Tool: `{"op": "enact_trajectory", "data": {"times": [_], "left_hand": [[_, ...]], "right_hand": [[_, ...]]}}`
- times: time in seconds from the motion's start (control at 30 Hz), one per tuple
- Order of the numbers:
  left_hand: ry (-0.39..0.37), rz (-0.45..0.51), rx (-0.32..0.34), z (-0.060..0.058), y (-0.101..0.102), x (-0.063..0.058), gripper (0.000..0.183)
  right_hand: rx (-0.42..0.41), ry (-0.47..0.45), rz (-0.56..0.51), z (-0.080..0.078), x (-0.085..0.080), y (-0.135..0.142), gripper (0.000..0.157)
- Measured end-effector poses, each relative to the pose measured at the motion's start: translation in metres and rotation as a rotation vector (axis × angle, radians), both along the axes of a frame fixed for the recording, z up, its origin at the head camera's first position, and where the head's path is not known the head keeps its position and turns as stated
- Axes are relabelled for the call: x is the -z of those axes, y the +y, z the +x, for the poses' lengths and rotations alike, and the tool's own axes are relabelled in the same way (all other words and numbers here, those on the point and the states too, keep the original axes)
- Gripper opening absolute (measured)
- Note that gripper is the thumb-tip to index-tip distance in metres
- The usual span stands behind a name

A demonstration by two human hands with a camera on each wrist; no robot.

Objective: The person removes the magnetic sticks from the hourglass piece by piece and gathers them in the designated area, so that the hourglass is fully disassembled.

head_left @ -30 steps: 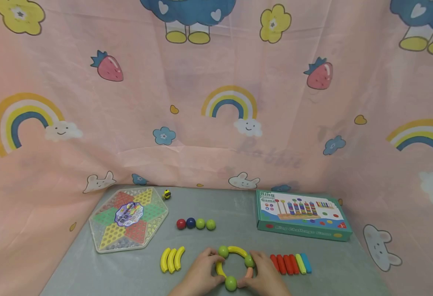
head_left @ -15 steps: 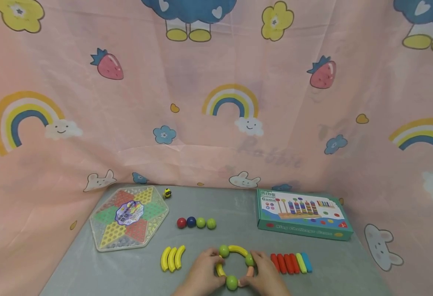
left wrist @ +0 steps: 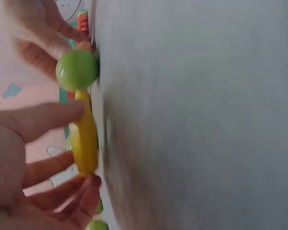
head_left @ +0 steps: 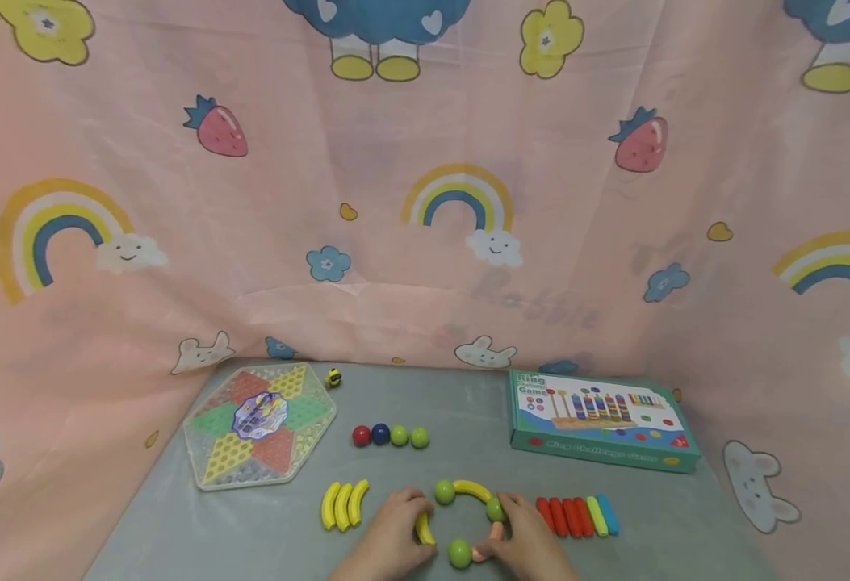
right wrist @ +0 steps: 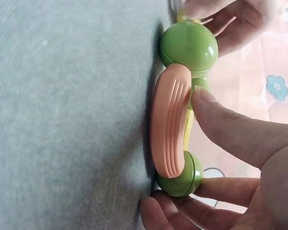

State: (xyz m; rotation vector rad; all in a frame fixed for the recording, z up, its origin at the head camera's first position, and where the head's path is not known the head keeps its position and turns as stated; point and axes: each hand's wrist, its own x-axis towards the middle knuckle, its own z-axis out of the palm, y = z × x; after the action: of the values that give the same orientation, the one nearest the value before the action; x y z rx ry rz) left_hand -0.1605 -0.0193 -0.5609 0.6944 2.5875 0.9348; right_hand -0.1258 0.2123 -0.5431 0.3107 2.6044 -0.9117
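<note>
Between finger and thumb my left hand (head_left: 395, 534) holds a curved yellow stick (left wrist: 86, 141), seen apart from the balls in the head view. My right hand (head_left: 529, 539) grips a curved orange stick (right wrist: 169, 122) with the thumb at its side and fingers around the green ball (head_left: 495, 508) at its far end. At the stick's near end sits another green ball (head_left: 459, 553). Behind, a second curved yellow stick (head_left: 472, 489) runs from the right-hand green ball to a back-left green ball (head_left: 444, 491). Together these pieces form an open arc.
Several yellow curved sticks (head_left: 342, 507) lie left; red sticks (head_left: 568, 517), a lime stick (head_left: 597, 516) and a blue one (head_left: 609, 515) lie right. Behind are a ball row (head_left: 380, 434), a hexagonal game board (head_left: 279, 480), a toy bee (head_left: 333, 378) and a green game box (head_left: 602, 456).
My left hand has drawn its yellow stick left, away from the green balls, opening the ring on that side. My right hand keeps about the same place. The head view has shifted slightly.
</note>
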Motion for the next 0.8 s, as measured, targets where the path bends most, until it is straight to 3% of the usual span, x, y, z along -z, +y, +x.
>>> {"op": "enact_trajectory", "data": {"times": [0.13,0.37,0.53,0.8], "left_hand": [[0.064,0.023,-0.005,-0.006,-0.019,-0.008,0.062],[0.254,-0.075,0.034,-0.031,-0.050,-0.014,0.068],[0.293,-0.114,0.108,-0.041,-0.056,-0.004,0.068],[0.284,-0.149,0.085,-0.038,-0.076,0.004,0.064]], "right_hand": [[0.008,-0.012,0.014,-0.001,0.001,-0.001,0.092],[0.001,-0.010,0.013,0.000,0.003,0.003,0.094],[-0.003,-0.006,0.032,0.004,0.003,0.014,0.095],[-0.033,0.006,-0.030,0.003,0.003,0.009,0.092]]}}
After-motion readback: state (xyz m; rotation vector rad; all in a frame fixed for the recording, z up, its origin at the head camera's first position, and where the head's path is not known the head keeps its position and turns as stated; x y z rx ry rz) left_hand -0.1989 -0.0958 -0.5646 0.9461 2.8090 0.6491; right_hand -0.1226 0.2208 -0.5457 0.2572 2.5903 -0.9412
